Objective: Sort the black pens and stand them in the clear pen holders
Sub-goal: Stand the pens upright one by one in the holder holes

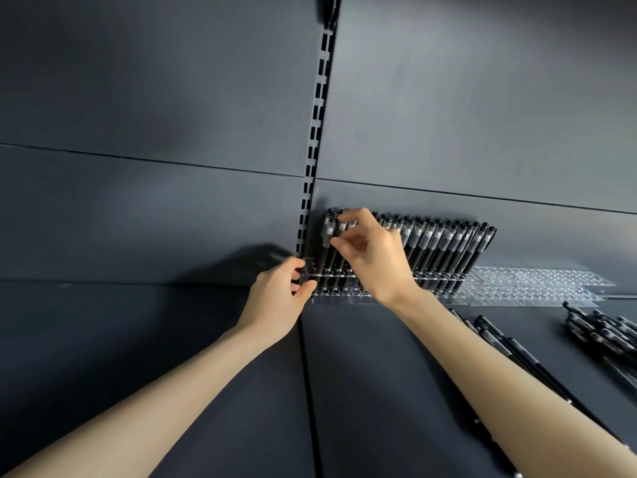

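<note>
- Left hand (275, 298) pinches the left end of the clear perforated pen holder (344, 291).
- Right hand (368, 253) fingertips nip a standing black pen (329, 241).
- Loose pens (599, 332) lie right on the matte dark shelf (396, 391).

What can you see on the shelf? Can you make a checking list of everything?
Surface: dark shelf, seam down the middle.
Job's things: filled holder with a row of pens standing; empty holder to its right; loose pens lying at right.
Clutter: nothing seen.
Hands: left hand pinches the filled holder's left end; right hand pinches a pen near the row's left end.
Cables: nothing seen.
Surroundings: dark back panels, slotted upright between them.
</note>
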Demonstrator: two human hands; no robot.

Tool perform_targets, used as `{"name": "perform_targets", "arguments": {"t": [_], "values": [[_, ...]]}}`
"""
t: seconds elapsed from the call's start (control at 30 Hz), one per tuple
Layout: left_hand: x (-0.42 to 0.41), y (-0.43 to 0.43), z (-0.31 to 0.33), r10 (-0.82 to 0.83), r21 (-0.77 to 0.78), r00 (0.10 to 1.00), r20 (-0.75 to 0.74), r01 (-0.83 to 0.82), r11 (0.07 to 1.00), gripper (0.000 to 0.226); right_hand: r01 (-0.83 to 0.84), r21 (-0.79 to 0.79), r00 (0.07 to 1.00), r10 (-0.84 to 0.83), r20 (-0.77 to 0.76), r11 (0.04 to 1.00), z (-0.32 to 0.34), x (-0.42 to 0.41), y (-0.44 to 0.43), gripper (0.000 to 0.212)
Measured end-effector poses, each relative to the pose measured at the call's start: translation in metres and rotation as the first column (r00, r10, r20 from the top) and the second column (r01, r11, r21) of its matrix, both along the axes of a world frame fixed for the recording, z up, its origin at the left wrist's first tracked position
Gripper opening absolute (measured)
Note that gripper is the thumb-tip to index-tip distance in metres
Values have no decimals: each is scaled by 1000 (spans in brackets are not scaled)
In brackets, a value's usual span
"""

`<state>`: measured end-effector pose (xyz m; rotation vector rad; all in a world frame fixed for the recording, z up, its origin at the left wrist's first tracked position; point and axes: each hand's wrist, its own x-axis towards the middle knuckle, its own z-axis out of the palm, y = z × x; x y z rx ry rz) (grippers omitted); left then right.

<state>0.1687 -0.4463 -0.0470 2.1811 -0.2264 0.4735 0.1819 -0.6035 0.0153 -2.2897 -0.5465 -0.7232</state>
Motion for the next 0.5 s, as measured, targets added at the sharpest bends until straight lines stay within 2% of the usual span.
{"name": "perform_targets", "arguments": {"t": [0.1, 0.17, 0.37, 0.5], "values": [[-16, -3, 4, 77, 118, 996, 36, -81, 990, 20, 2, 25, 1000, -3, 26, 1000, -1, -9, -7, 18], [-30, -9, 9, 69, 162, 997, 48, -75, 984, 16, 4, 38, 1000, -4, 16, 999, -2, -17, -18, 15], [-65, -58, 16, 2, 267, 1000, -1, -2, 964, 19, -11, -19, 999, 10, -48, 1000, -12, -39, -75, 13], [-85, -108, 14, 32, 318, 999, -32, -20, 948, 20, -50, -73, 997, 45, -67, 996, -27, -52, -125, 11]]}}
